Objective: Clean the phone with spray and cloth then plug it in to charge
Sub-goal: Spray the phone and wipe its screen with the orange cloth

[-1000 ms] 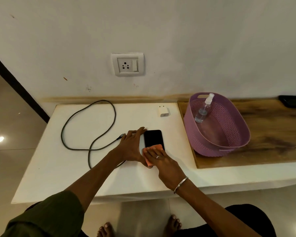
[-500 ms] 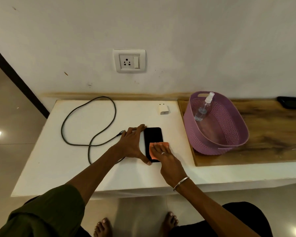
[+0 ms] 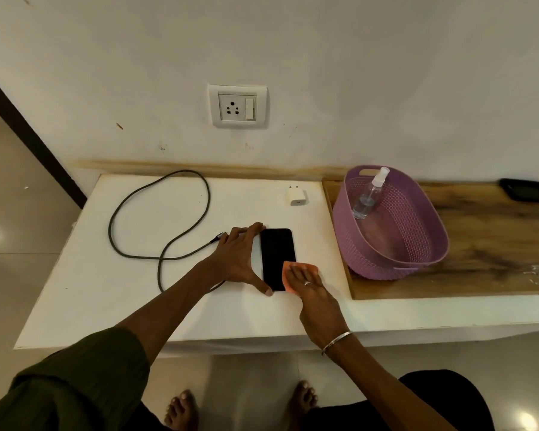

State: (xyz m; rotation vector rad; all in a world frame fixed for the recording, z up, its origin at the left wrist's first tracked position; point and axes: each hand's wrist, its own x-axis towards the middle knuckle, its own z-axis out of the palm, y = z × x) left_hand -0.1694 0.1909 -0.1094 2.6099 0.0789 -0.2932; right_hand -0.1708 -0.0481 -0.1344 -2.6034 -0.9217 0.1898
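A black phone (image 3: 276, 255) lies screen up on the white table (image 3: 137, 290). My left hand (image 3: 238, 258) braces its left edge, thumb at the near corner and fingers at the far corner. My right hand (image 3: 308, 286) presses a small orange cloth (image 3: 288, 275) flat on the phone's near right corner; the cloth hangs partly off the phone. A clear spray bottle (image 3: 369, 194) leans inside the purple basket (image 3: 417, 265). The dark charging cable (image 3: 156, 219) loops on the table's left, its plug end hidden by my left hand. A white charger adapter (image 3: 297, 195) lies near the wall.
A wall socket with switch (image 3: 237, 106) sits above the table. The basket stands on a wooden board (image 3: 495, 244) at the right, with a second dark device (image 3: 526, 189) at the far right. My bare feet show below the table edge.
My right hand has slid the orange cloth rightwards across the lower part of the phone, from its near left part to its near right corner. My left hand keeps bracing the phone.
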